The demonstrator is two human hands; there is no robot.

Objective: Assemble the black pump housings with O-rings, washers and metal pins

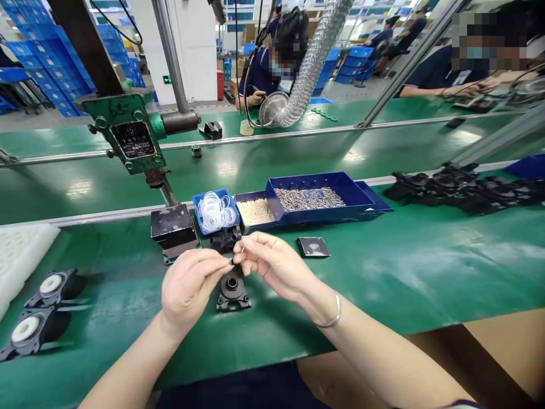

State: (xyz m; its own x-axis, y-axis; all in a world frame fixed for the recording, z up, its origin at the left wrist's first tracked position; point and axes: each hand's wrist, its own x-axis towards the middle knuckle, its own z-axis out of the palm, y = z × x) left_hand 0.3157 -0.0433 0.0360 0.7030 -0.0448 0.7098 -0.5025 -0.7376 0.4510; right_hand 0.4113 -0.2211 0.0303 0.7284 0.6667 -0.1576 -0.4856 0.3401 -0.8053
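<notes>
My left hand (pixel 187 281) is closed in a pinch on a small dark part (pixel 231 261), too small to name. My right hand (pixel 276 264), with a silver bangle at its wrist, faces it fingertip to fingertip. Its thumb and forefinger are pinched together on something tiny that I cannot make out. Just below the fingertips, a black plastic housing (pixel 233 292) with a round central post lies on the green bench. Another black plastic part (pixel 225 238) sits behind my fingers, partly hidden by them.
A blue tray (pixel 357 199) of metal pins stands beyond my hands, beside a bin of small cream pieces (pixel 255 212) and a blue box of white rings (pixel 216 211). A green press (pixel 131 133) rises at left. Black housings (pixel 464 190) lie at right, others (pixel 32 329) at left. Co-workers sit opposite.
</notes>
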